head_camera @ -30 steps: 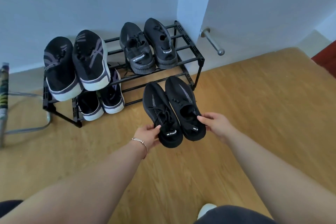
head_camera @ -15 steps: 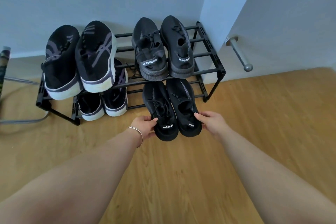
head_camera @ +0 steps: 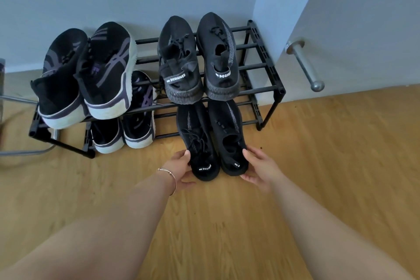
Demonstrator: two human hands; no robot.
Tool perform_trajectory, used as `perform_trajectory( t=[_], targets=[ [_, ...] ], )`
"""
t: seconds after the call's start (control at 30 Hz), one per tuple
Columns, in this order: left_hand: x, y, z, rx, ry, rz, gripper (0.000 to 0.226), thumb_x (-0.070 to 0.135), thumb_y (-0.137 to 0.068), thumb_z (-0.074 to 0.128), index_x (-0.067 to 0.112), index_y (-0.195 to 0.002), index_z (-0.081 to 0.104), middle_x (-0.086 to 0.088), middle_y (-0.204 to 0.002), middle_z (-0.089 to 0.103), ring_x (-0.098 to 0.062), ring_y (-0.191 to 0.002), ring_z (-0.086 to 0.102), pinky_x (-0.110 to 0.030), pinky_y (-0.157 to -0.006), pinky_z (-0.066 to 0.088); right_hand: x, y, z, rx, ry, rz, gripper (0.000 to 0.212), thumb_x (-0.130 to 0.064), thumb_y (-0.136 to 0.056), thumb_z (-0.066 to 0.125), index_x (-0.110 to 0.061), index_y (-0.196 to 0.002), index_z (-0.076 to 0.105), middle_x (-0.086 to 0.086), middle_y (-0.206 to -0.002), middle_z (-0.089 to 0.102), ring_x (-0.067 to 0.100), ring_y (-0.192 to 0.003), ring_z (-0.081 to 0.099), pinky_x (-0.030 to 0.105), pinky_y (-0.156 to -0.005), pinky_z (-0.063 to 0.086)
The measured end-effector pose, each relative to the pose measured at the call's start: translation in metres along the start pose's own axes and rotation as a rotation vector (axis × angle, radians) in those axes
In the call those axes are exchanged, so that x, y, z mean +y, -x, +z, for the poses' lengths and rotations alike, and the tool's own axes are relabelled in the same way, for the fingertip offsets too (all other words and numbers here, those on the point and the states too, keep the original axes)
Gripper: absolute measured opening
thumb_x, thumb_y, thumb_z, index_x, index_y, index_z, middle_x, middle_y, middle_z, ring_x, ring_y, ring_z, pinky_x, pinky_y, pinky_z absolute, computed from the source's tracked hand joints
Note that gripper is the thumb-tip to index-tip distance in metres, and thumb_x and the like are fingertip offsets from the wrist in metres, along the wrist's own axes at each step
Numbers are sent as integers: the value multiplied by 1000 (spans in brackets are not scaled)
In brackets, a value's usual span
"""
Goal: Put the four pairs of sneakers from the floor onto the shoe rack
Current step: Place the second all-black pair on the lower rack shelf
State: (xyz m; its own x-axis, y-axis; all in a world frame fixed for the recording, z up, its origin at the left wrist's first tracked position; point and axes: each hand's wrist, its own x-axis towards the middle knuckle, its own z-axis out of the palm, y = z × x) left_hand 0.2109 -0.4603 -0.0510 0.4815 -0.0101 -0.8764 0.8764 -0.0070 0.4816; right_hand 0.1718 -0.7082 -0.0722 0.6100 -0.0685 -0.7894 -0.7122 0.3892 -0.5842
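Your left hand (head_camera: 181, 169) grips the heel of the left shoe of the black pair (head_camera: 211, 141), thumb on top and fingers curled under the sole; a thin bracelet (head_camera: 169, 177) sits on that wrist. Your right hand (head_camera: 258, 169) clasps the heel of the right shoe the same way. The toes of both shoes reach under the top tier onto the right half of the shoe rack's (head_camera: 268, 75) lower tier, while the heels stick out over the wooden floor (head_camera: 318, 166).

On the rack's top tier, right side, stands a dark grey pair (head_camera: 197, 59) with "DESIGNED" heel tabs, heels toward you. On the top tier's left side rests a black-and-purple pair with white soles (head_camera: 88, 75), overhanging the front rail. Below it, on the lower tier's left side, sits a second white-soled pair (head_camera: 127, 127), heels toward you. A metal door handle (head_camera: 304, 63) juts from the wall to the rack's right.
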Motion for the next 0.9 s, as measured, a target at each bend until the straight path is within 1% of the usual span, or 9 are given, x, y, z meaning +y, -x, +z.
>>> perform_trajectory(
  t=[0.07, 0.13, 0.2, 0.27, 0.33, 0.4, 0.57, 0.7, 0.9],
  targets=[
    [-4, 2, -1, -31, 22, 13, 38, 48, -95, 57, 36, -131, 53, 2, -123, 65, -28, -108, 70, -54, -88, 59, 6, 0, 1, -12, -77, -4, 55, -24, -91, 74, -21, -142, 54, 6, -132, 69, 28, -114, 70, 41, -84, 60],
    [-12, 3, 1, -45, 54, 41, 49, 44, -91, 67, 36, -136, 50, 4, -121, 67, -26, -107, 71, -49, -92, 59, 11, 3, 5, -16, -113, -20, 55, -23, -90, 75, -9, -139, 55, 9, -129, 71, 25, -112, 72, 36, -86, 59],
    [-21, 2, 4, -34, 101, 69, 60, 28, -88, 75, 28, -141, 47, 0, -120, 70, -25, -107, 72, -45, -96, 57, 18, 8, 8, 0, -132, -40, 39, -17, -92, 73, 0, -125, 62, 13, -122, 74, 22, -105, 74, 31, -85, 57],
    [-31, 1, 6, -5, 167, 73, 69, 15, -85, 79, 12, -145, 44, -9, -130, 66, -25, -112, 69, -39, -95, 56, 25, 13, 8, 31, -186, -47, 26, -9, -92, 71, 2, -115, 66, 16, -118, 75, 20, -99, 74, 31, -88, 56],
    [-38, 1, 7, 33, 169, 82, 71, 11, -84, 79, 2, -145, 44, -14, -133, 62, -22, -111, 67, -31, -95, 53, 31, 15, 6, 49, -223, -42, 25, -6, -92, 70, 3, -115, 65, 16, -116, 75, 20, -100, 74, 33, -92, 55],
    [-42, -2, 8, 64, 106, 105, 65, 14, -84, 79, -1, -140, 50, -12, -123, 67, -17, -102, 68, -28, -96, 51, 33, 17, 6, 64, -234, -33, 32, -7, -92, 71, 2, -120, 62, 16, -118, 74, 26, -105, 74, 37, -92, 57],
    [-43, -7, 11, 103, 80, 118, 56, 13, -84, 78, -1, -133, 55, -13, -119, 69, -26, -105, 71, -40, -95, 58, 34, 18, 11, 101, -221, -31, 43, -7, -91, 72, -2, -132, 59, 16, -115, 76, 31, -103, 75, 41, -87, 60],
    [-42, -6, 10, 132, 131, 147, 47, 6, -87, 74, -4, -130, 56, -16, -115, 70, -27, -100, 72, -41, -91, 59, 32, 15, 11, 105, -255, -37, 62, -8, -88, 76, 0, -143, 49, 19, -120, 73, 32, -103, 75, 41, -85, 63],
    [-14, -10, 10, 139, 153, 207, 48, 11, -89, 74, -1, -132, 57, -13, -108, 73, -25, -94, 74, -42, -95, 58, 8, 9, 23, 97, -256, -71, 59, -9, -88, 76, 2, -140, 52, 19, -119, 72, 34, -105, 74, 42, -87, 62]
  ],
)
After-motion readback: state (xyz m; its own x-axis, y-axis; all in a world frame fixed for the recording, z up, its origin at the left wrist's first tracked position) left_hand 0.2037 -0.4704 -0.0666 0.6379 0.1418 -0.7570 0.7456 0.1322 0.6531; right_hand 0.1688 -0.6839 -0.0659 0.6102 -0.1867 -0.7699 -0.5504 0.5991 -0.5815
